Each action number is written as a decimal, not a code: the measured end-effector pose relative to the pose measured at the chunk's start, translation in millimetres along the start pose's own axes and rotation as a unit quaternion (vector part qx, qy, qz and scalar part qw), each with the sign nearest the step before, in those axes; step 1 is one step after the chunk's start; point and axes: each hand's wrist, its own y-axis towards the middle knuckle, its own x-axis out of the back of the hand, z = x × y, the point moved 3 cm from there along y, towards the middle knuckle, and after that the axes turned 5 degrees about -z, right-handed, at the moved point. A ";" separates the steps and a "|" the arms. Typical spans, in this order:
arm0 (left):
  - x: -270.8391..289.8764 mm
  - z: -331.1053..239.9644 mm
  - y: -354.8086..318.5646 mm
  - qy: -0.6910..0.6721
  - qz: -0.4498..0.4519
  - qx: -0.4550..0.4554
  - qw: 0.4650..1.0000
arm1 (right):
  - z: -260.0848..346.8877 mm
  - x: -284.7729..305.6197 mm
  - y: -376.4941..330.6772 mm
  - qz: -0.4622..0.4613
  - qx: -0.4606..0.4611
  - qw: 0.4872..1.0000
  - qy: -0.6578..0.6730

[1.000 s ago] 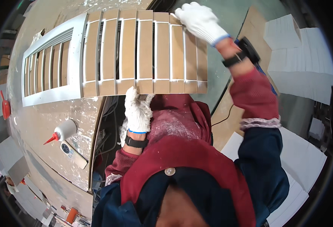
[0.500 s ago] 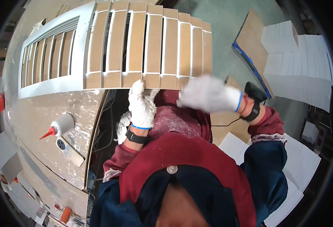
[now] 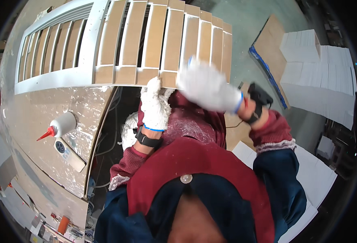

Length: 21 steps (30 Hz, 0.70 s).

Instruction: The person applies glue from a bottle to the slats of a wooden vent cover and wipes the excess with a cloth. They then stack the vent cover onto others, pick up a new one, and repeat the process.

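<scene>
A long panel with a white frame (image 3: 52, 81) on its left part and a row of overlapping brown slats with white edges (image 3: 150, 44) on its right lies across the top, its right part extending past the table. My left hand (image 3: 156, 106), in a white knit glove, grips the near edge of the slats, one finger or thumb on top and the rest below. Over the near right part of the slats is my right hand (image 3: 206, 87), also in a white glove. It is smeared by motion, so its fingers and anything in them cannot be made out.
On the worn table (image 3: 36, 109) at left lie a white squeeze bottle (image 3: 64, 123) with a red nozzle and a pale remote-like device (image 3: 69, 154). Stacks of white boards (image 3: 320, 77) stand at right beside a brown sheet (image 3: 267, 44) with a blue edge. More white sheets (image 3: 304, 178) lie lower right.
My right hand has moved left and away from me over the slats. My left hand stays at the near edge. The view has shifted slightly, and the panel appears a little higher.
</scene>
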 end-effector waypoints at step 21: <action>-11.6 -14.9 -15.7 0.115 -0.026 -0.003 0.993 | 37.4 -9.1 14.3 -0.016 0.005 0.994 0.111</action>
